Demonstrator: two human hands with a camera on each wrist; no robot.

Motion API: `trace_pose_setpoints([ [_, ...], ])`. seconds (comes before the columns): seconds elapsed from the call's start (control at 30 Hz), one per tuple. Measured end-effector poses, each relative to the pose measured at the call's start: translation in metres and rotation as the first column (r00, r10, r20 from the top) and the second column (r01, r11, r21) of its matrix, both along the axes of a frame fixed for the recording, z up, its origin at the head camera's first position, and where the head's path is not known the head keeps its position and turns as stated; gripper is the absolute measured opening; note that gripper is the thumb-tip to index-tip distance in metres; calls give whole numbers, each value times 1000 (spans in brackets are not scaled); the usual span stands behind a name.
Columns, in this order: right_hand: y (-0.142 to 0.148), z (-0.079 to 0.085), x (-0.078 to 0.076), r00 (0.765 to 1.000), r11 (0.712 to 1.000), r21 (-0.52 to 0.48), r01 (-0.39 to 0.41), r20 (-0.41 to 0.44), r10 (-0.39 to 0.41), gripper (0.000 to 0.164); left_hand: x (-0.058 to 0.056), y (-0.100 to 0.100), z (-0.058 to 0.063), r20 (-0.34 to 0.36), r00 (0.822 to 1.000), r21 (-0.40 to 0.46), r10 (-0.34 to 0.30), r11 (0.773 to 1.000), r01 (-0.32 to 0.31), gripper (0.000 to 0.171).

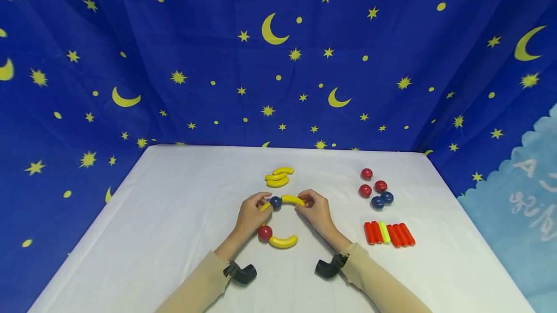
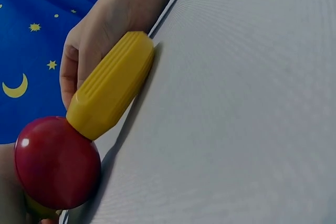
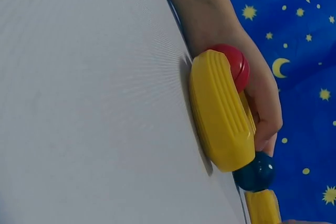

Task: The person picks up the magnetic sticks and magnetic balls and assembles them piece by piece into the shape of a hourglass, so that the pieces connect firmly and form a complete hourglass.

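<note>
My left hand (image 1: 252,216) grips a curved yellow rod (image 1: 264,206) that runs between a blue ball (image 1: 276,202) and a red ball (image 1: 265,233), partly hidden by the fingers. On the other side my right hand (image 1: 317,211) pinches the right end of another curved yellow rod (image 1: 292,200), whose left end meets the blue ball. From the red ball a third curved yellow rod (image 1: 284,242) extends rightward, untouched by either hand. The left wrist view shows that ridged rod (image 2: 113,85) touching the red ball (image 2: 58,163).
Behind the hands lie three curved yellow rods (image 1: 277,177). To the right are several red and blue balls (image 1: 377,202), and nearer, a row of straight red rods (image 1: 398,235) with one yellow-green rod (image 1: 384,232). A starry blue curtain (image 1: 278,61) borders the white table (image 1: 174,197).
</note>
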State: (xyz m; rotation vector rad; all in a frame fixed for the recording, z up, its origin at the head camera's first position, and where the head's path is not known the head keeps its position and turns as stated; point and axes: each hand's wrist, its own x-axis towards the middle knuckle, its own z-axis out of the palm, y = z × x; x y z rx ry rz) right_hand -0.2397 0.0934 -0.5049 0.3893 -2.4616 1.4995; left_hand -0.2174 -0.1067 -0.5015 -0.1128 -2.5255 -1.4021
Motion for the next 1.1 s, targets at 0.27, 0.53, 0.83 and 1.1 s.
trace_pose_setpoints([
  [0.27, -2, -2, 2, 999, 998, 45, -44, -15, 45, 26, 2, -1, -1, -23, 999, -20, -48, 999, 48, 34],
  [0.53, -2, -1, 2, 996, 993, 83, -79, -42, 82, 25, 0, -2, -2, 7, 984, 9, -178, 984, 178, 40],
  [0.83, 12, 9, -5, 999, 998, 48, -34, 4, 33, 18, -2, -1, -3, 60, 995, 51, -79, 996, 76, 30],
  [1.1, 52, 22, -17, 979, 985, 14, 173, -111, -170, 21, 1, -1, -2, 63, 998, -13, -16, 1000, 17, 33],
])
